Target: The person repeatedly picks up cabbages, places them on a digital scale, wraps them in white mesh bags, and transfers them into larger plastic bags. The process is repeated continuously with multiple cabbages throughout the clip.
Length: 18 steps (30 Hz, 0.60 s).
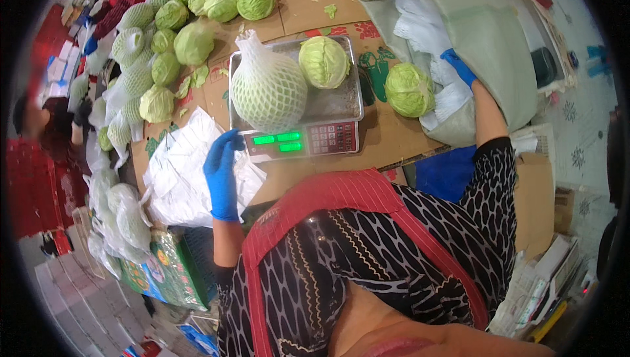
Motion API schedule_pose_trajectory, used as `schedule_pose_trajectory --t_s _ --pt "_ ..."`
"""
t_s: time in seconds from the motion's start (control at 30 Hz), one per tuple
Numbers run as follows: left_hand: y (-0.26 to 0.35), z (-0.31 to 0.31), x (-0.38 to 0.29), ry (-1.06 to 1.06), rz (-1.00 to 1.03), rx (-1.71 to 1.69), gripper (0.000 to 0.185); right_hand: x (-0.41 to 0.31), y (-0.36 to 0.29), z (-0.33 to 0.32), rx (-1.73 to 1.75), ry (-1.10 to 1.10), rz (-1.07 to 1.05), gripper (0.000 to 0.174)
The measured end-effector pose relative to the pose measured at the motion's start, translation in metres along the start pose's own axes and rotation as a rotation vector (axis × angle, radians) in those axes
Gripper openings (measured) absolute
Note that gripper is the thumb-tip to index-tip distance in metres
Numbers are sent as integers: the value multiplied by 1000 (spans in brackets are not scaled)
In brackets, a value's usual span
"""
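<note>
My left hand (224,177), in a blue glove, hovers at the lower left corner of a digital scale (307,140), above a pile of white plastic bags (184,180); nothing shows in it. On the scale's metal tray lie a cabbage in a white foam net (269,89) and a bare cabbage (324,62). My right hand (460,67), gloved too, reaches into a big pale green sack (492,42) full of white foam nets (425,25). Its fingers are partly hidden among them, so its grip is unclear. Another bare cabbage (409,90) sits beside the sack's mouth.
Bare cabbages (194,43) and net-wrapped ones (135,81) crowd the left of the cardboard-covered table (305,5). Bagged cabbages (130,219) lie at the near left. Two other people are at the far left; one's gloved hand (90,45) is near the wrapped cabbages. Loose leaves (199,76) are scattered about.
</note>
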<state>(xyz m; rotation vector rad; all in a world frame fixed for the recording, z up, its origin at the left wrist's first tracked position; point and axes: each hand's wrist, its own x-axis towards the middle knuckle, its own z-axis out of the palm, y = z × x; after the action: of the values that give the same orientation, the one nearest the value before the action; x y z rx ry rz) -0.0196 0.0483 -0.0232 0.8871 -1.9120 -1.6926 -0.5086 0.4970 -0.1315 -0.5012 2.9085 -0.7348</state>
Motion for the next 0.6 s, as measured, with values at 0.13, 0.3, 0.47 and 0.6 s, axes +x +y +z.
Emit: schedule_pose_trajectory --t_s 0.13,0.3,0.47,0.6 --pt "40 76 13 -605 268 156 25 -26 -74 -31 309 -82 -84 29" --pt "61 208 25 -954 461 116 57 -68 -127 -66 705 -476 -149 16" --pt "39 323 51 -763 625 9 62 -86 -149 -38 981 -514 -143 17" --pt "22 350 71 -746 342 -131 47 -95 -132 -13 738 -135 -387 43"
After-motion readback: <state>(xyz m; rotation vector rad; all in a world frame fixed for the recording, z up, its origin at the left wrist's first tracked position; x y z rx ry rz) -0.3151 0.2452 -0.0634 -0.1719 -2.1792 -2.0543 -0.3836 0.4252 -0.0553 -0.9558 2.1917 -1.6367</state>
